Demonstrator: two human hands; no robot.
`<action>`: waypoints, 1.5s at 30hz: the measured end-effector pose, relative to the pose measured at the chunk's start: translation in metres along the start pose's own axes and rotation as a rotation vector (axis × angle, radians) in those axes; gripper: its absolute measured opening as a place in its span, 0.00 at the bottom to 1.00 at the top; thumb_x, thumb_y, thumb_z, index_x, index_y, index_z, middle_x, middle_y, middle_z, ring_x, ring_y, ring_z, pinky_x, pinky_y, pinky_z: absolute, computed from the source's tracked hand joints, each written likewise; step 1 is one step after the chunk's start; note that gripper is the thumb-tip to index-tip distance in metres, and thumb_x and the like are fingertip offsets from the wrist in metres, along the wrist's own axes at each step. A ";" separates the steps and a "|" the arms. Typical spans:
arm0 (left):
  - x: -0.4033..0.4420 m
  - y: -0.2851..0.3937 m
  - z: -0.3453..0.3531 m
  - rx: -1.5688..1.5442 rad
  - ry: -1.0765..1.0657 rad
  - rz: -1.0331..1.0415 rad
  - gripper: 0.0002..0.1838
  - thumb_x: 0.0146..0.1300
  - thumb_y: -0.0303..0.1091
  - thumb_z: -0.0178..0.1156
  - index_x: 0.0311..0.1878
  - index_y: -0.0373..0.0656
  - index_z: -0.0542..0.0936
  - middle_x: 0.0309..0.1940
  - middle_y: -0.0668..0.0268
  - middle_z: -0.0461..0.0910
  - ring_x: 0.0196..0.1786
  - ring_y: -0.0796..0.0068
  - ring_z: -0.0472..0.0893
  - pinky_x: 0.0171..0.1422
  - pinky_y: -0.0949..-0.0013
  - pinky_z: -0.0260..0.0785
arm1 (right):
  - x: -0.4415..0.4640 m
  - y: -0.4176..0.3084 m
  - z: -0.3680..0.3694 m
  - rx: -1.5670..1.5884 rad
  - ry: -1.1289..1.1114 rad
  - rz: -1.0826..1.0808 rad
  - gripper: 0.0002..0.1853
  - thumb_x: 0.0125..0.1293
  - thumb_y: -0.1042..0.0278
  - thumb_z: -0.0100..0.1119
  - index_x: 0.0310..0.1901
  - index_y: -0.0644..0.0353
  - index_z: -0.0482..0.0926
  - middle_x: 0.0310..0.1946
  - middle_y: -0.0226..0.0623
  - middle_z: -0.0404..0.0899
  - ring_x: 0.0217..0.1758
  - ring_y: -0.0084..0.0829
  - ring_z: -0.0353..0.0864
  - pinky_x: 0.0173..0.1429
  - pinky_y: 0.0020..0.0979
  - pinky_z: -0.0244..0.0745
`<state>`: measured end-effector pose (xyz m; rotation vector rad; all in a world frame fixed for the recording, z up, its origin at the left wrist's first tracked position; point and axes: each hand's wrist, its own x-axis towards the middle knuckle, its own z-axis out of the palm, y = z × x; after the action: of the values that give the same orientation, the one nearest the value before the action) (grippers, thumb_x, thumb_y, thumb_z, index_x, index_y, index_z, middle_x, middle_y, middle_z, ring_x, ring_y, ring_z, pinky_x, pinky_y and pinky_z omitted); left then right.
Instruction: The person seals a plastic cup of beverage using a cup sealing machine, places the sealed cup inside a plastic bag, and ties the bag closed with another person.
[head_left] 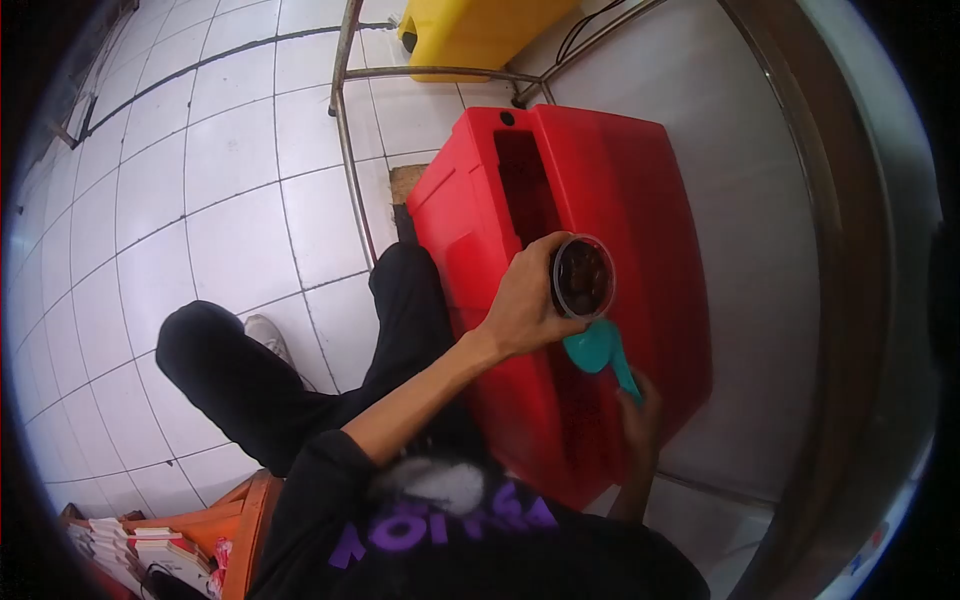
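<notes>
My left hand (525, 297) is wrapped round a clear plastic cup (583, 277) that holds a dark drink with what look like ice cubes. The cup is over the opening of a large red cooler box (635, 200). Below and to the right, my right hand (640, 405) grips the handle of a turquoise scoop (592, 347). The scoop's bowl sits just beneath the cup, close to my left thumb. Inside the red box it is dark, and its contents are hard to make out.
A yellow container (475, 35) stands beyond the red box. Metal frame rails (345, 130) run beside both. An orange wooden crate or chair (255, 530) with stacked packets (160, 555) is at the lower left. My black-trousered legs (240, 385) are left of the box, over white floor tiles.
</notes>
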<state>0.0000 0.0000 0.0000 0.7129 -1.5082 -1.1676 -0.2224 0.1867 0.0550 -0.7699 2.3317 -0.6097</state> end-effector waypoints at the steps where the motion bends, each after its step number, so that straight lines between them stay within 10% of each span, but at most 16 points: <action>1: 0.000 0.002 -0.006 -0.030 0.000 -0.006 0.50 0.39 0.38 0.79 0.64 0.36 0.58 0.56 0.52 0.72 0.61 0.57 0.74 0.66 0.60 0.66 | 0.002 0.003 0.002 -0.209 -0.024 -0.167 0.27 0.63 0.61 0.64 0.62 0.57 0.71 0.58 0.46 0.72 0.61 0.40 0.74 0.62 0.38 0.69; 7: -0.005 0.015 -0.059 0.014 0.019 -0.013 0.50 0.39 0.35 0.78 0.63 0.35 0.58 0.56 0.53 0.72 0.60 0.61 0.75 0.65 0.62 0.68 | 0.017 -0.047 0.025 -0.504 0.032 -0.312 0.34 0.64 0.49 0.61 0.66 0.62 0.66 0.64 0.47 0.68 0.67 0.46 0.68 0.68 0.45 0.64; 13: -0.004 0.031 -0.116 0.012 0.079 0.038 0.50 0.38 0.32 0.79 0.63 0.35 0.57 0.56 0.53 0.72 0.60 0.62 0.75 0.66 0.63 0.68 | 0.170 -0.068 0.037 -0.663 0.497 0.001 0.44 0.67 0.26 0.32 0.74 0.52 0.50 0.74 0.48 0.49 0.77 0.48 0.48 0.76 0.53 0.46; 23: 0.019 0.109 -0.214 -0.030 0.071 -0.007 0.52 0.39 0.31 0.80 0.64 0.36 0.54 0.56 0.51 0.71 0.60 0.63 0.75 0.66 0.62 0.67 | 0.123 -0.068 0.088 -0.774 0.500 0.030 0.43 0.68 0.28 0.29 0.73 0.53 0.53 0.71 0.53 0.55 0.74 0.53 0.55 0.74 0.52 0.50; 31: 0.040 0.229 -0.266 -0.006 0.134 -0.065 0.53 0.38 0.28 0.80 0.64 0.38 0.54 0.61 0.49 0.67 0.63 0.59 0.73 0.68 0.59 0.66 | 0.003 -0.120 0.208 -0.255 0.332 -0.062 0.34 0.74 0.44 0.37 0.71 0.63 0.54 0.69 0.54 0.59 0.72 0.49 0.58 0.74 0.47 0.51; 37: 0.047 0.335 -0.287 -0.019 0.143 -0.089 0.55 0.37 0.26 0.80 0.65 0.42 0.51 0.63 0.49 0.63 0.65 0.57 0.70 0.70 0.58 0.64 | -0.257 -0.406 0.104 1.029 -0.438 -0.012 0.27 0.76 0.51 0.36 0.67 0.61 0.59 0.58 0.42 0.70 0.63 0.32 0.69 0.65 0.35 0.62; 45: 0.074 0.469 -0.275 -0.127 -0.031 -0.078 0.52 0.38 0.30 0.81 0.63 0.39 0.55 0.59 0.48 0.67 0.61 0.58 0.74 0.65 0.60 0.67 | -0.330 -0.557 -0.048 0.100 0.139 -0.938 0.26 0.70 0.61 0.51 0.66 0.63 0.61 0.62 0.47 0.66 0.65 0.43 0.65 0.66 0.42 0.56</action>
<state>0.3058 0.0131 0.4556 0.6751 -1.4287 -1.3261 0.1673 0.0071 0.5423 -1.8269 1.9265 -1.1742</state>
